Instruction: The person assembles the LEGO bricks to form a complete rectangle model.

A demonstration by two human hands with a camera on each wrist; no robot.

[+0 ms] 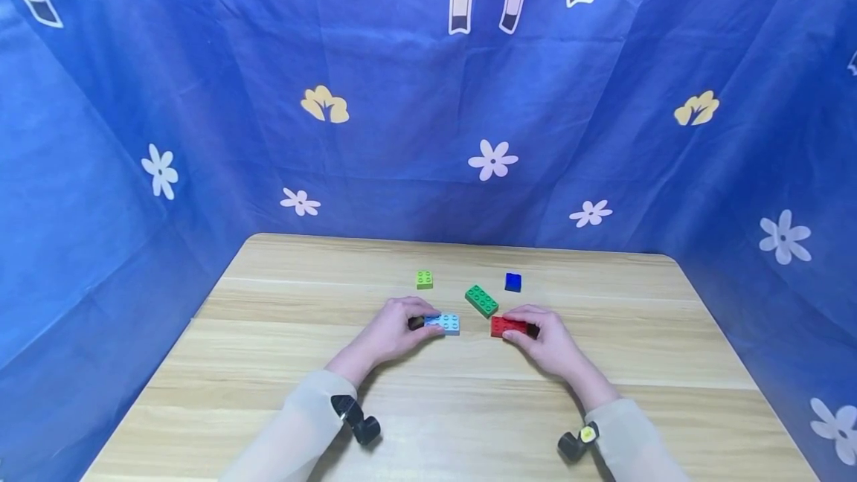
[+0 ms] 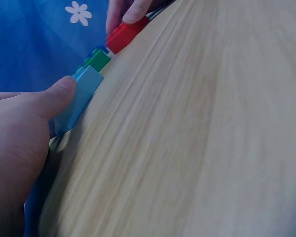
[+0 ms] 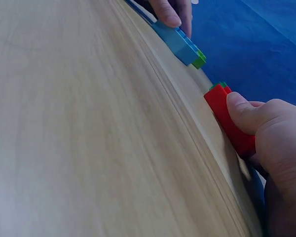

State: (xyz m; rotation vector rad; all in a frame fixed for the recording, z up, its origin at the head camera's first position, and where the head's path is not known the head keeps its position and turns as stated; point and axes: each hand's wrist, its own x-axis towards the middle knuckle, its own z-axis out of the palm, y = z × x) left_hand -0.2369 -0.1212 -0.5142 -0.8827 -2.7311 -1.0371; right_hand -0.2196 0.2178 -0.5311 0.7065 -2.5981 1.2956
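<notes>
My left hand [image 1: 399, 327] pinches a light blue toy brick [image 1: 451, 324] between thumb and fingers, its studs facing up. Across a short gap, my right hand [image 1: 545, 337] grips a red toy brick [image 1: 498, 326] by its long sides. In the left wrist view the thumb presses the near side of the light blue brick [image 2: 84, 96], low at the table surface. The right wrist view has the thumb against the red brick [image 3: 227, 118]. Just behind the red brick a green brick [image 1: 481, 301] lies at a slant, close to the right fingertips.
Farther back on the wooden table [image 1: 301, 281] sit a small lime green brick [image 1: 425, 280] on the left and a small dark blue brick [image 1: 512, 283] on the right. A blue patterned cloth [image 1: 402, 169] hangs behind and beside the table.
</notes>
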